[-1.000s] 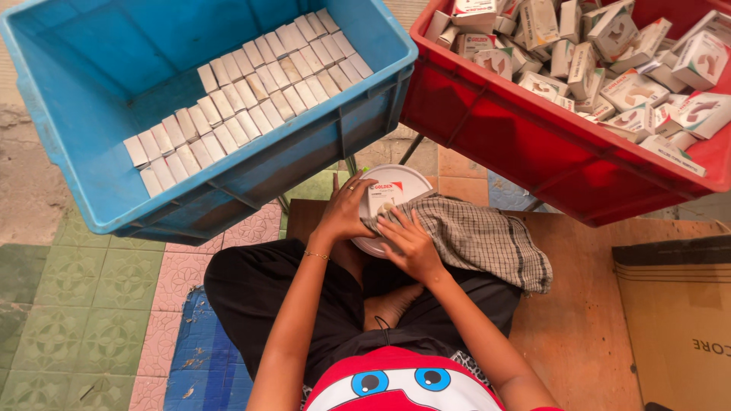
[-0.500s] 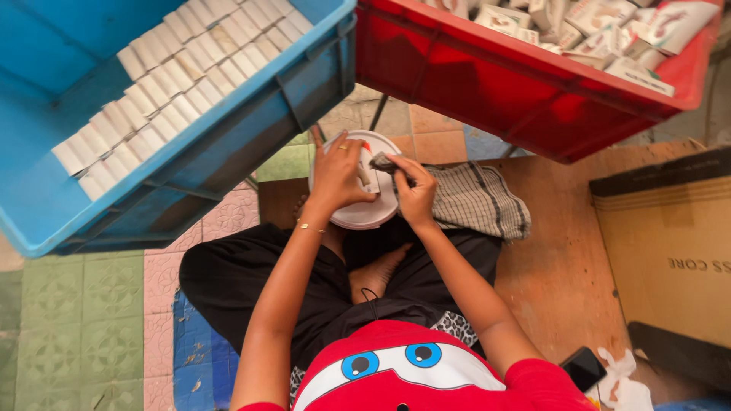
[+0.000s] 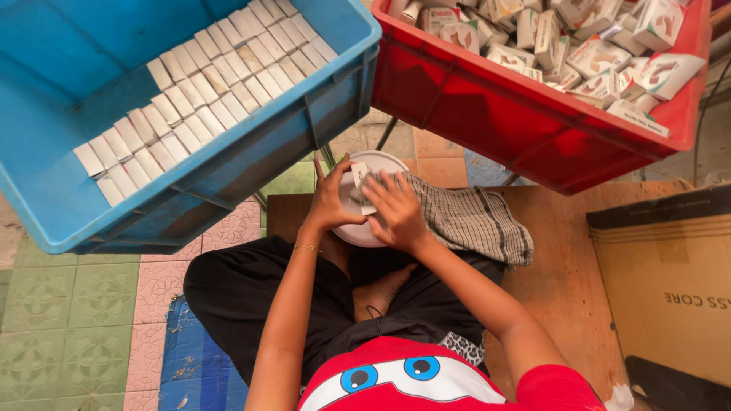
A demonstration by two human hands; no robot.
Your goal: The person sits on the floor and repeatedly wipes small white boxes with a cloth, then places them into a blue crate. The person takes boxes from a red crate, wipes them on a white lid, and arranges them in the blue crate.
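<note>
Now both hands have come close over the white bowl [image 3: 373, 232] at 12 o'clock, left hand [image 3: 329, 204] gripping its rim, right hand [image 3: 396, 209] pinching a small box [image 3: 360, 176], so packing goes on.

Soft, even daylight over my lap, nothing harsh. The blue crate [image 3: 190, 114] and red crate [image 3: 525, 114] throw shade under themselves. Wide lens bends the edges a bit. Everything looks sharp, maybe slight blur around my fingers.
</note>
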